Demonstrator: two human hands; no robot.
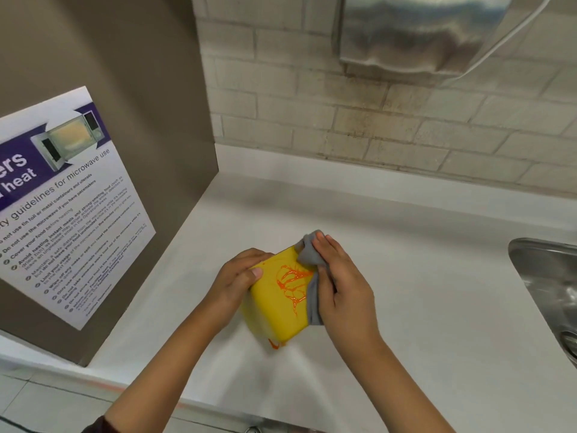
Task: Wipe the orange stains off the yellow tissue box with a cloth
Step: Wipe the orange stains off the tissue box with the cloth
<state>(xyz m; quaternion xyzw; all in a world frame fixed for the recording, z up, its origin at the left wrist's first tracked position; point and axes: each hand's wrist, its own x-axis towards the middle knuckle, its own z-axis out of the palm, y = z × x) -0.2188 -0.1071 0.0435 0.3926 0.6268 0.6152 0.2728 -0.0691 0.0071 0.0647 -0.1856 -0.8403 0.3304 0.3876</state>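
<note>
The right hand (338, 285) grips a grey cloth (312, 276), fingers curled over the fabric, pressing it against the right edge of the yellow tissue box (278, 307); the cloth wraps the box's far right corner and hangs down along its right side. The left hand (239, 282) clamps the box from the left, thumb on the upper face, fingers around the far left edge; both hands are closed on their loads. The box is tilted, its lower corner close to or on the white countertop (421, 307), contact not determinable due to blur.

Clearances: open counter lies on all sides of the box; to the left, a brown side panel (140, 120) stands well apart, bearing a microwave safety poster (68, 210); to the rear, the counter meets a tiled wall (374, 120); to the right, the rim of a steel sink (543, 276) is well apart from the right hand; the front counter edge runs beneath the forearms. A metal dispenser (431, 32) is mounted on the wall above.

Box condition: upper face smooth and bright yellow; orange stains (293, 282) form looping streaks on its right half, touching the cloth edge; a further orange mark (274, 343) shows at the lower corner.
</note>
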